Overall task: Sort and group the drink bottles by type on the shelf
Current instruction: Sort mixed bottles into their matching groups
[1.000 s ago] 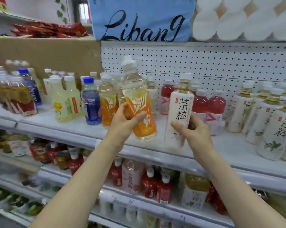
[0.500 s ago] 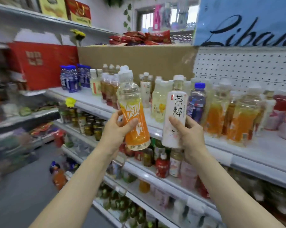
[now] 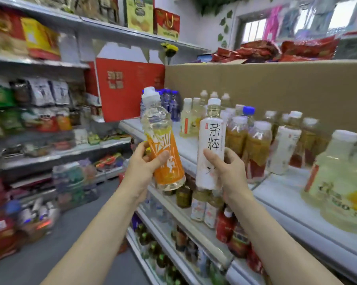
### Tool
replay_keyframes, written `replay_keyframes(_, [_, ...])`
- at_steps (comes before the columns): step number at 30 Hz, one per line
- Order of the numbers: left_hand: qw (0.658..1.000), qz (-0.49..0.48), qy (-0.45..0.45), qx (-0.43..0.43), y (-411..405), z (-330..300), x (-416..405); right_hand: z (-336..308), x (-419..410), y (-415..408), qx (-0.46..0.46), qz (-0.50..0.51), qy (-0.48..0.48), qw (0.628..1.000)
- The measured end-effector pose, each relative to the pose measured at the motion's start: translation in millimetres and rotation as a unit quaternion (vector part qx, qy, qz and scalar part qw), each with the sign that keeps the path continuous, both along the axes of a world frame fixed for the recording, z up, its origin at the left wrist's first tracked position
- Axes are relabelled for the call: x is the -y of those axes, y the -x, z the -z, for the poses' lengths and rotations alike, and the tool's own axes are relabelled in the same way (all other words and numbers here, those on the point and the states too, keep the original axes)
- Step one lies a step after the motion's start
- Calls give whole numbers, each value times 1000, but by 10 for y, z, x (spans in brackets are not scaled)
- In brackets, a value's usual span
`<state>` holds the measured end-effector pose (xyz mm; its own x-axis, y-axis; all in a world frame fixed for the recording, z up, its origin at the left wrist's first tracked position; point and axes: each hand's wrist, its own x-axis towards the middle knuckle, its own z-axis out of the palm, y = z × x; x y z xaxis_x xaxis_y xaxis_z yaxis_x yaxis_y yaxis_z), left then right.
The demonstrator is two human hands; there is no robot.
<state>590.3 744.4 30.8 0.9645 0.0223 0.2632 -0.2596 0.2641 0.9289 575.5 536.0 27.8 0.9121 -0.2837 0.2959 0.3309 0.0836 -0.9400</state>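
Head view: left hand (image 3: 141, 168) grips orange-labelled bottle (image 3: 163, 140), white-capped, tilted.

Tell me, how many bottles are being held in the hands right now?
2: an orange-label bottle gripped by the left hand, and a white-label tea bottle gripped by the right hand. Neither rests on the shelf.

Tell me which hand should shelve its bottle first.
Probably right: the right hand holds the white tea bottle closest to the shelf; the left hand grips the orange bottle over the aisle.
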Motion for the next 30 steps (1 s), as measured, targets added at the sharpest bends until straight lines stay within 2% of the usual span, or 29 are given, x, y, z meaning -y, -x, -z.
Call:
replay_keyframes(5, [1000,-23,0,-2,-1096,-233,-339,-169,-359,-1091,-5,-17,11,1000])
replay_keyframes(13, [999,35,5,-7,-2441,-75,-489,-67,-641,-2162,-15,18,19,1000])
replay_keyframes(22, [989,148,-19,7,-3897,-21,-385,46,-731,-2909,-32,142,38,989])
replay_keyframes(30, [972,233,-24,5,-4442,60,-380,160,-907,-3176,-19,221,2,975])
